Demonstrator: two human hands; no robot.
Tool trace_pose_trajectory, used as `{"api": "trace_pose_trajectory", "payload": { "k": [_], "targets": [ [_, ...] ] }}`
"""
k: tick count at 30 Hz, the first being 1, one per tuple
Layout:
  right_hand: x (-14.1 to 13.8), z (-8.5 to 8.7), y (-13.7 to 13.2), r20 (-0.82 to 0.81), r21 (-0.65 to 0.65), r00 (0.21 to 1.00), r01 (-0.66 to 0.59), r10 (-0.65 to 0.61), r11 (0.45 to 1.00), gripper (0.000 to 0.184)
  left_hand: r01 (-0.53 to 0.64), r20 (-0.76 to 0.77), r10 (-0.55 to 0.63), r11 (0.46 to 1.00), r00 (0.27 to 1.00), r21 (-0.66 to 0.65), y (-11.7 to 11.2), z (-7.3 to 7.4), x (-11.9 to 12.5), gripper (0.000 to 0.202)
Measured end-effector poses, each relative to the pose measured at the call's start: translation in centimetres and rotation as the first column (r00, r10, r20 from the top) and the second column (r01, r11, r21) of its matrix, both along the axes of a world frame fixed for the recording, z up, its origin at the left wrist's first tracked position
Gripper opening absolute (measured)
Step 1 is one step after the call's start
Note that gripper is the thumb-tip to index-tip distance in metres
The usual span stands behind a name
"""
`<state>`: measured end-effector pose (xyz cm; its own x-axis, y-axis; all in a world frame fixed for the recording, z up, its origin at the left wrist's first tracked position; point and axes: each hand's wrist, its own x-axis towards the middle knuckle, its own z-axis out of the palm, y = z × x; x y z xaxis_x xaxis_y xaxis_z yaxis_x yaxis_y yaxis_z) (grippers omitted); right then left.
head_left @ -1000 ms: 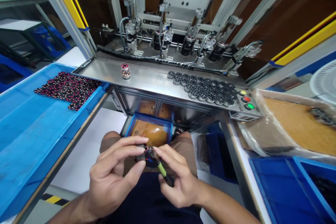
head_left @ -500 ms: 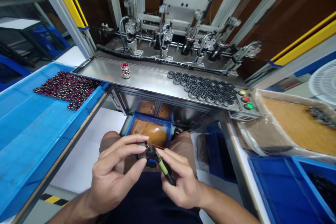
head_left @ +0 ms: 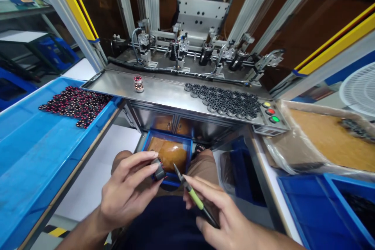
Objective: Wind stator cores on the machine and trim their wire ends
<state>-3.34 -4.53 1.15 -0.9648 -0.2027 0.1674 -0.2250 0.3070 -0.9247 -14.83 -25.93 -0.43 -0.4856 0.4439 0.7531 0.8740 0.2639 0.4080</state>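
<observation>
Near my lap, my left hand pinches a small round motor part between thumb and fingers. The part has a dark grey outer ring, with bits of red showing at its edge. To its right, my right hand is closed round a slim pointed hand tool with a lime-green and black handle. The tool's dark metal tip points up and left, apart from the motor part. Whether the tool has one jaw or two, I cannot tell. Below both hands lies a blue bin with brown sheet material inside.
Two stacked copper-wound parts stand on the metal ledge, left of many black ring parts. A blue tray at left holds many wound parts. Machine fixtures stand behind; push buttons and a plastic-lined box are at right.
My right hand has drawn the tool away from the motor part, down and to the right. My left hand keeps hold of the part, now tilted more. The camera view has shifted slightly.
</observation>
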Motion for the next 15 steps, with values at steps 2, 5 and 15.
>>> {"api": "trace_pose_trajectory", "payload": {
  "k": [2,5,15],
  "targets": [
    [0.38,0.40,-0.06,0.021,-0.069,1.000,-0.006,0.007,0.998,0.081,-0.051,-0.063,0.046,0.995,0.997,-0.081,-0.04,0.26,0.11,0.035],
    [0.66,0.54,-0.21,0.075,-0.183,0.996,-0.034,0.048,0.983,0.079,-0.070,-0.141,0.046,0.983,0.989,-0.172,-0.20,0.21,0.14,0.029],
    [0.53,0.48,-0.12,0.113,-0.264,0.985,-0.095,0.129,0.960,0.084,0.121,0.023,-0.122,0.991,0.992,0.061,-0.14,0.10,0.12,0.075]
  ]
}}
